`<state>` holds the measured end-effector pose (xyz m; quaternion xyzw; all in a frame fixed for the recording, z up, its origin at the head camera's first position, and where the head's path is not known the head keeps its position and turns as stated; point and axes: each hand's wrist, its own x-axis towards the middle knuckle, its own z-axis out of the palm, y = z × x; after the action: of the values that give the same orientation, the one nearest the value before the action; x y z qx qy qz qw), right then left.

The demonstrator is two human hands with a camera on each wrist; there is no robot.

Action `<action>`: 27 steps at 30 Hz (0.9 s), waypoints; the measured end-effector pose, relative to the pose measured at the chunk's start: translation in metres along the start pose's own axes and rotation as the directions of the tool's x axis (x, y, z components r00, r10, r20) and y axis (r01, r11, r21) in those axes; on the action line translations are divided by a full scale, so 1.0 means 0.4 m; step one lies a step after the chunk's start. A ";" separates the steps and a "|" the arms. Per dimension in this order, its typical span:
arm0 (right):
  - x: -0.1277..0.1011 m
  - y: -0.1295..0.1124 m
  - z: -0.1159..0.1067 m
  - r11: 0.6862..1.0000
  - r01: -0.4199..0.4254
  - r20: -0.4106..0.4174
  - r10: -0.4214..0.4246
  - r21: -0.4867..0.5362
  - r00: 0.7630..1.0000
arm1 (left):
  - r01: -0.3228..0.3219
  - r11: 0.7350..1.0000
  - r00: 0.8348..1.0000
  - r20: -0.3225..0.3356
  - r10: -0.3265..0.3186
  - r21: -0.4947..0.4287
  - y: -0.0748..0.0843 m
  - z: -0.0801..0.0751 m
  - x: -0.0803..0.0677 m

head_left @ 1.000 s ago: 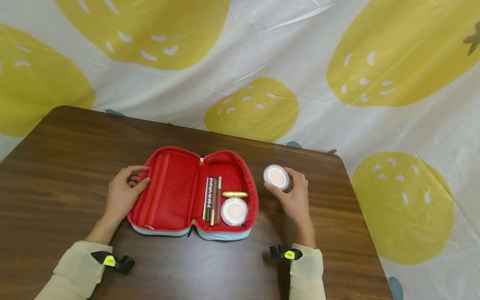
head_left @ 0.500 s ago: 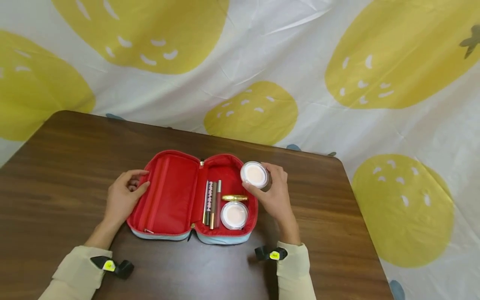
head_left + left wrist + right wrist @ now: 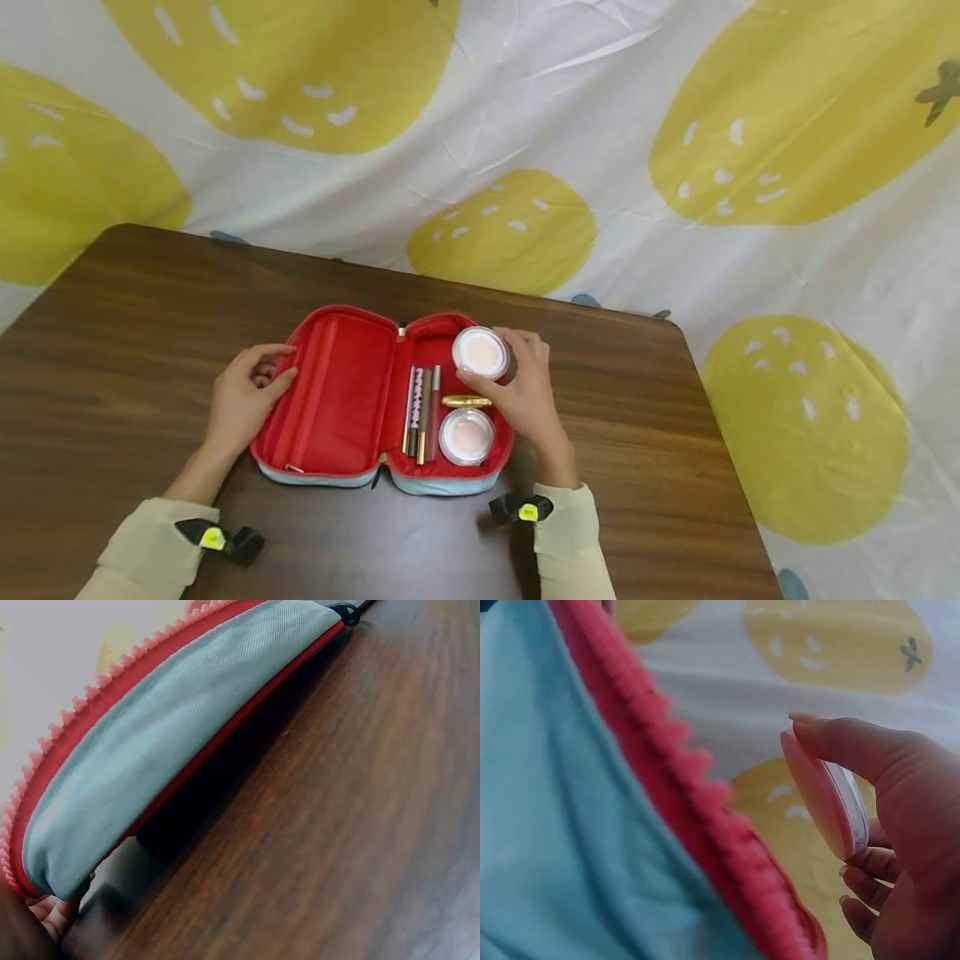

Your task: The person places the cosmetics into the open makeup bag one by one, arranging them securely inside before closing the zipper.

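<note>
A red-lined pouch with a light blue outside lies unzipped and flat on the brown table. Its right half holds slim tubes, a gold tube and a round clear jar. My right hand grips a second round jar above the far end of that right half. My left hand rests against the pouch's left edge with fingers curled at the rim.
A white cloth with large yellow shapes hangs behind the table and to its right. The table's right edge runs close to my right arm. Bare wood lies left of and in front of the pouch.
My right hand has carried the jar leftward from the table beside the pouch to above the pouch's right half. The left hand has stayed at the pouch's left edge.
</note>
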<state>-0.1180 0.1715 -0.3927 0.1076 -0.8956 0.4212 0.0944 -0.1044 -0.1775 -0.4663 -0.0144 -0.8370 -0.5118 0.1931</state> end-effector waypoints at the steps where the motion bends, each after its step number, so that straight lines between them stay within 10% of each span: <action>1: 0.000 -0.001 0.004 1.000 0.001 0.007 -0.001 0.000 1.000 | -0.002 1.000 1.000 0.000 0.002 0.001 0.000 -0.001 0.001; 27: 0.002 0.036 0.057 0.981 0.120 0.073 -0.110 -0.152 0.991 | 0.002 1.000 1.000 0.004 -0.002 -0.010 0.008 0.004 0.003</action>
<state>-0.1245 0.1627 -0.4174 0.1650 -0.9207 0.3398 0.0981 -0.1052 -0.1748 -0.4640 -0.0156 -0.8348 -0.5163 0.1905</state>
